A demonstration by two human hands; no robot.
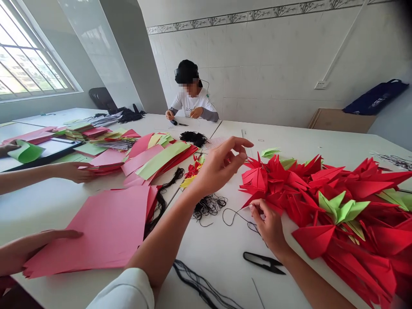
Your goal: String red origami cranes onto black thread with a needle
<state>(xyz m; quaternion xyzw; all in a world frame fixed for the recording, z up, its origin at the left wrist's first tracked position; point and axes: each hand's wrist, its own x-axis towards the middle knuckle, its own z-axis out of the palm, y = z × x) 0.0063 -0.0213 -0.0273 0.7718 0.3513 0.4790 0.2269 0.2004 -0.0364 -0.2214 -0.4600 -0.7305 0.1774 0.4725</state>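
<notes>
My left hand (222,165) is raised over the table beside the red folded-paper pile. Its fingers are bent toward the thumb; anything between the fingertips is too small to make out. Lower and to the right, my right hand (270,225) pinches a thin black thread (227,219), which loops on the white tabletop. Just past these fingers lies the heap of red folded-paper pieces (289,184), with a green folded piece (343,208) on top. Black thread snips (265,262) rest below my right hand. A tangle of black thread (209,208) lies behind my left forearm.
At left, other people's hands touch a pink paper stack (109,231), a smaller stack (109,159) and a curled green sheet (25,151). Across the table sits a person (191,101) with a black thread bundle (194,138) nearby. Long dark strands (196,283) lie at the front.
</notes>
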